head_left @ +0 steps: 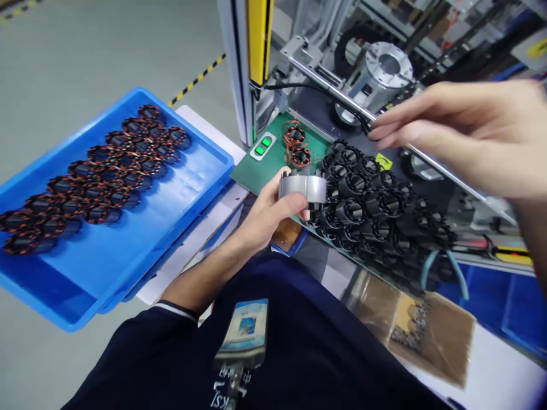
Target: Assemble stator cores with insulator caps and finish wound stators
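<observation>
A factory assembly station, plainly: grey shop floor with yellow-black hazard tape (197, 78), a framed machine (376, 74) behind a yellow light curtain (257, 40), green push buttons (262, 146), a blue tray (128, 228) of copper-wound stators (106, 171), and black cores (371, 210) massed on the bench.

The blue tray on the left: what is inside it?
The blue tray holds rows of black stators wound with copper wire along its far side. The near half shows bare floor. What lies beneath the stators is covered.

Blue tray (188, 188) of wound stators (106, 176)
</observation>
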The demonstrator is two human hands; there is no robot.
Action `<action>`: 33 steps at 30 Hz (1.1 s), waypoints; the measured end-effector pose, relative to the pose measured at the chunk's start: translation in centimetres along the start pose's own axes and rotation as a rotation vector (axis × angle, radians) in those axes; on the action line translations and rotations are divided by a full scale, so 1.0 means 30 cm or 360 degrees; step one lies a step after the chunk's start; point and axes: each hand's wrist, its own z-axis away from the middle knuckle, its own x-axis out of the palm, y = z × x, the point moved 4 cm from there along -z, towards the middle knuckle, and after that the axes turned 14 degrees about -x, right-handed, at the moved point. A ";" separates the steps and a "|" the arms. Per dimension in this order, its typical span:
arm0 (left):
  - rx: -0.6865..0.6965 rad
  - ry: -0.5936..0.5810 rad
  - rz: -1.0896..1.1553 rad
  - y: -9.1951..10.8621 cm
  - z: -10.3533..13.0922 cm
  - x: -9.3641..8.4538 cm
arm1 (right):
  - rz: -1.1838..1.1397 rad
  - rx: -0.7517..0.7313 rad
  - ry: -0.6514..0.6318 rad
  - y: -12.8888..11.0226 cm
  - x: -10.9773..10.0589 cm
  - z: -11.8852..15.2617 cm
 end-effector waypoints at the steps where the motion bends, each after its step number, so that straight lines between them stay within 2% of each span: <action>1: -0.0029 -0.0022 0.0015 0.000 -0.007 0.018 | -0.0104 -0.0031 -0.0162 -0.047 0.068 -0.008; 4: -0.0100 -0.0084 0.0046 -0.005 -0.012 0.057 | -0.0414 -0.0049 -0.0406 -0.131 0.217 -0.039; 6: -0.0116 -0.0113 0.0047 -0.008 -0.005 0.063 | -0.0539 -0.0024 -0.0457 -0.145 0.262 -0.051; 12: -0.0132 -0.0176 0.0035 0.008 0.009 0.033 | -0.0758 0.0133 -0.0536 -0.120 0.293 -0.067; 16: -0.0147 -0.0075 -0.0015 0.025 -0.007 0.012 | -0.0878 0.0249 -0.0585 -0.095 0.312 -0.085; 18: -0.0130 -0.0045 -0.0049 0.017 -0.034 -0.014 | -0.0901 0.0270 -0.0571 -0.075 0.301 -0.097; 20: -0.0014 -0.0008 -0.0189 -0.001 -0.076 -0.066 | -0.0902 0.0310 -0.0510 -0.043 0.259 -0.113; 21: 0.0080 0.0071 -0.0342 -0.013 -0.101 -0.105 | -0.0880 0.0337 -0.0454 -0.020 0.224 -0.125; 22: 0.0180 0.0205 -0.0553 -0.026 -0.127 -0.151 | -0.0839 0.0359 -0.0373 0.008 0.179 -0.140; 24: 0.0332 0.0598 -0.1111 -0.056 -0.179 -0.249 | -0.0686 0.0356 -0.0135 0.073 0.061 -0.184; 26: 0.0373 0.0906 -0.1569 -0.090 -0.225 -0.330 | -0.0397 0.0282 0.0160 0.144 -0.075 -0.241; 29: 0.0412 0.1018 -0.1823 -0.138 -0.276 -0.397 | 0.0281 0.0237 0.0413 0.247 -0.242 -0.336; 31: 0.0489 0.1049 -0.1871 -0.157 -0.293 -0.413 | 0.0639 0.0273 0.0421 0.316 -0.300 -0.396; 33: 0.0580 0.1096 -0.1913 -0.168 -0.298 -0.420 | 0.0857 0.0286 0.0372 0.383 -0.320 -0.447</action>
